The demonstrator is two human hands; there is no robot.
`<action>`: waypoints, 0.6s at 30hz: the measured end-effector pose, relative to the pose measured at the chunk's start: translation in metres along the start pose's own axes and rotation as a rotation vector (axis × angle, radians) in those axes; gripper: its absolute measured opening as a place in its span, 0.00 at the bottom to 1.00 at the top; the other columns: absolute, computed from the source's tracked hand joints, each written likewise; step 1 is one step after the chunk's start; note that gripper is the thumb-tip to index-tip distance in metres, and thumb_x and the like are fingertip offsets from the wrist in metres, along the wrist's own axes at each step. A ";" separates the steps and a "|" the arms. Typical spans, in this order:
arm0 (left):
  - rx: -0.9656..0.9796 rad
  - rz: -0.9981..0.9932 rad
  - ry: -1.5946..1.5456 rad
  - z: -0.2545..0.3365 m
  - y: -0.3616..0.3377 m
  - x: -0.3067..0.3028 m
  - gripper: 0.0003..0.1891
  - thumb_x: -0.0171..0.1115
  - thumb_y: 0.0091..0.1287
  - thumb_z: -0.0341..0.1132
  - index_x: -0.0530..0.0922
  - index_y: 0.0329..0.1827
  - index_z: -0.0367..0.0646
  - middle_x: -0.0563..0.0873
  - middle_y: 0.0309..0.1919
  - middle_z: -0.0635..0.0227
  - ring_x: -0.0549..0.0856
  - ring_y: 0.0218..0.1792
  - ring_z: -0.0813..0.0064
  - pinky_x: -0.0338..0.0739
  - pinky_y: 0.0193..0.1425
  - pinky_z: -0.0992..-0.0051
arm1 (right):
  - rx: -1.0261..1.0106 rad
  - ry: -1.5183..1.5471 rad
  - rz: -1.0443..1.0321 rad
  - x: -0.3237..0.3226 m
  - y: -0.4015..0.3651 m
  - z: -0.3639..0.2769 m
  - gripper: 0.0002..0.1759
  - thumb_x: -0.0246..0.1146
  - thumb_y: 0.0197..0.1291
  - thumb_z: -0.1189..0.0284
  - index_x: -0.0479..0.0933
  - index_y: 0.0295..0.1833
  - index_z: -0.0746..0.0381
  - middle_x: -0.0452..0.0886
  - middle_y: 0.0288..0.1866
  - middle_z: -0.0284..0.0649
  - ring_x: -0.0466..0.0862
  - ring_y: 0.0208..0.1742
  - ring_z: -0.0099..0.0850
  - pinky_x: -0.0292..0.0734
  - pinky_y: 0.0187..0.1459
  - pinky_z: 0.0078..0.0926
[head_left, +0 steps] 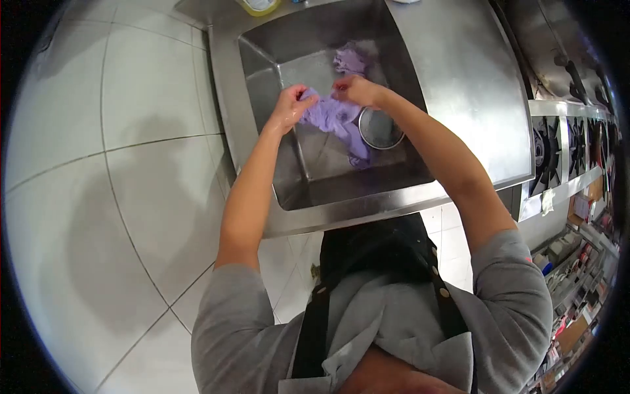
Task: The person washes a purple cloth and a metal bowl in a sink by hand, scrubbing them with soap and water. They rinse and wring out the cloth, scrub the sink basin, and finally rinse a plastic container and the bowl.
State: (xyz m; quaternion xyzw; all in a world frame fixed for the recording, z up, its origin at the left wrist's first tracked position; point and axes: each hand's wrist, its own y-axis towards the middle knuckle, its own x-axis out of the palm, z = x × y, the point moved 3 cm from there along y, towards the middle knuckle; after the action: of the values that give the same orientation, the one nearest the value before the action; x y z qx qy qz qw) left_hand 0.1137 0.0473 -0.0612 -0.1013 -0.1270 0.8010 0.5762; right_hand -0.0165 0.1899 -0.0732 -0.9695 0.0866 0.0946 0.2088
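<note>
A wet-looking purple cloth [333,119] hangs between my two hands over the sink, its lower end trailing down toward the sink floor. My left hand [289,107] grips its left upper edge, fingers closed on the fabric. On the other side, my right hand [354,90] pinches the cloth near its upper right part. A second purple cloth [350,59] lies crumpled on the sink bottom beyond my right hand. Close to the held cloth, under my right forearm, sits a round metal bowl [381,129], partly hidden.
The steel sink [357,192] has raised walls around my hands. A steel counter [469,85] extends to the right, with stove burners [545,146] past it. A container of yellow liquid [259,5] stands at the far rim. White tiles [154,177] cover the left side.
</note>
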 end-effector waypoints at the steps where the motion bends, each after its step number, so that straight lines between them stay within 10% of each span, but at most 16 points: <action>1: -0.027 0.063 0.137 0.006 0.000 -0.005 0.09 0.68 0.58 0.27 0.77 0.39 0.36 0.80 0.31 0.74 0.77 0.34 0.84 0.73 0.39 0.80 | 0.014 0.130 0.119 -0.006 0.002 -0.010 0.10 0.63 0.57 0.70 0.79 0.42 0.64 0.76 0.29 0.29 0.72 0.33 0.18 0.69 0.33 0.22; 8: 0.114 -0.170 0.479 0.026 -0.013 -0.015 0.15 0.65 0.57 0.25 0.78 0.48 0.35 0.84 0.39 0.66 0.82 0.40 0.75 0.75 0.46 0.74 | 0.034 0.351 0.123 -0.021 -0.011 -0.091 0.08 0.61 0.62 0.70 0.79 0.40 0.64 0.78 0.31 0.30 0.74 0.32 0.17 0.71 0.34 0.18; 11: -0.123 -0.130 0.986 0.029 -0.012 -0.031 0.20 0.58 0.55 0.22 0.77 0.54 0.34 0.85 0.41 0.64 0.83 0.40 0.71 0.76 0.47 0.73 | -0.166 0.328 0.102 -0.041 -0.007 -0.120 0.07 0.60 0.63 0.72 0.78 0.40 0.64 0.78 0.31 0.30 0.76 0.32 0.17 0.72 0.35 0.17; 13: -0.085 0.024 -0.033 0.014 -0.007 -0.041 0.21 0.53 0.52 0.20 0.77 0.51 0.34 0.84 0.40 0.64 0.83 0.39 0.71 0.77 0.45 0.72 | -0.298 0.386 0.049 -0.060 -0.022 -0.148 0.06 0.59 0.65 0.73 0.78 0.40 0.65 0.78 0.32 0.30 0.77 0.32 0.18 0.72 0.35 0.16; 18: 0.145 0.146 -0.513 0.087 -0.014 -0.051 0.16 0.53 0.52 0.21 0.77 0.46 0.37 0.82 0.36 0.66 0.81 0.35 0.76 0.77 0.39 0.75 | -0.356 0.357 0.172 -0.087 -0.053 -0.197 0.06 0.58 0.66 0.74 0.77 0.38 0.65 0.79 0.33 0.31 0.77 0.33 0.18 0.73 0.36 0.17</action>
State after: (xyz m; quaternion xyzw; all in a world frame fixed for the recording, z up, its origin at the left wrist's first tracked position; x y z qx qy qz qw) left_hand 0.1158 -0.0039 0.0264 0.1376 -0.2036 0.8468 0.4718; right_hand -0.0605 0.1662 0.1425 -0.9814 0.1860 -0.0467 0.0078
